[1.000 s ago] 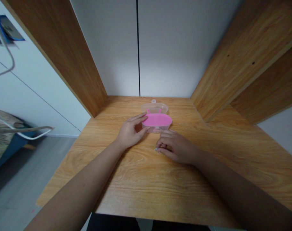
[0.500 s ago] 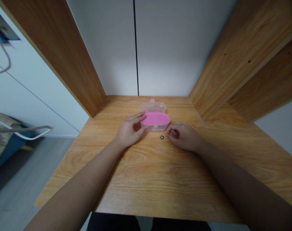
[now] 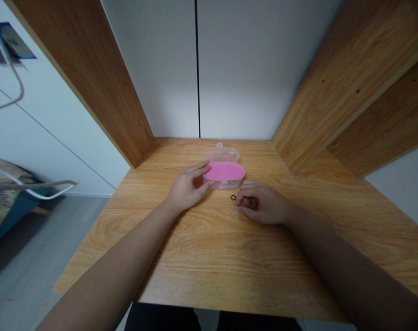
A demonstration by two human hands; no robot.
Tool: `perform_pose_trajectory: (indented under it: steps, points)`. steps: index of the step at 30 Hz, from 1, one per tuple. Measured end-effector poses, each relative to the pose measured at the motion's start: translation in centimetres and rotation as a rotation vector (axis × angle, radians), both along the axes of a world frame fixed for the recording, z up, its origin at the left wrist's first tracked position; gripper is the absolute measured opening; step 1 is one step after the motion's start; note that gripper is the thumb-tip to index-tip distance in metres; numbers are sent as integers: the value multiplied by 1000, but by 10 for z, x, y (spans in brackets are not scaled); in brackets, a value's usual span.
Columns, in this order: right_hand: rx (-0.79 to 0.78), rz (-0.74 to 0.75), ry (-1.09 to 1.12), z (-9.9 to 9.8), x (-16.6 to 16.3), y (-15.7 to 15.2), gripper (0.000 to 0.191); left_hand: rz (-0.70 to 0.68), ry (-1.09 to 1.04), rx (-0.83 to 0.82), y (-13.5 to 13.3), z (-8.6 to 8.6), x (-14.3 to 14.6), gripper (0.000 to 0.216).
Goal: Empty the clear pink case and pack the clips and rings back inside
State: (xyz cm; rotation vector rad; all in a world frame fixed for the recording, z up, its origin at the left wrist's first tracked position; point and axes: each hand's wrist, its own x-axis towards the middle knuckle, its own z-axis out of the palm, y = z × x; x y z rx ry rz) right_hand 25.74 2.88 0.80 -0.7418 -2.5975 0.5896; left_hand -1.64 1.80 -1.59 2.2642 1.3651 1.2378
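Observation:
A small oval box (image 3: 226,185) of clear plastic with a pink tray (image 3: 224,171) on top stands on the table, its clear lid (image 3: 220,152) swung open behind. My left hand (image 3: 190,188) grips the box's left end, thumb at the front and fingers over the pink top. In front lie a black ring-shaped band (image 3: 233,197) and several thin pale bands (image 3: 227,215), which look like small elastic hair ties. Fingers curled and tips pinched, my right hand (image 3: 260,202) is down among the pale bands, partly covering them. Whatever is between its fingertips is too small to make out.
The wooden table (image 3: 202,257) ends against a white panel (image 3: 236,82) at the back, with wooden uprights (image 3: 122,110) on both sides. White cables (image 3: 40,191) hang at the left, beyond the table edge.
My right hand has come slightly toward me, from beside the box's right end to the pale bands. My left hand keeps its hold on the box.

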Motion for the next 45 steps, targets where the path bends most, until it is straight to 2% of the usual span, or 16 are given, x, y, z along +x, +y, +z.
perform_pose_trajectory:
  steps: [5,17,23,30,38,43,45]
  points:
    - [6,64,-11,2,-4,-4,5,-8,0,2,0,1,0,44]
    - [142,-255,-15,-7,8,16,7,11,2,-18,-1,3,1,44]
    - [156,-277,-67,-6,8,17,11,2,-6,-10,-2,4,2,43]
    - [151,-279,-55,-7,7,17,7,2,-4,-13,-1,2,0,43]
    - [144,-221,-26,-7,10,16,12,4,9,-6,1,1,0,45]
    - [-4,2,-30,1,12,9,4,-3,4,-8,1,0,-1,44]
    - [-31,45,-42,4,11,7,3,-3,3,-9,1,0,-1,43]
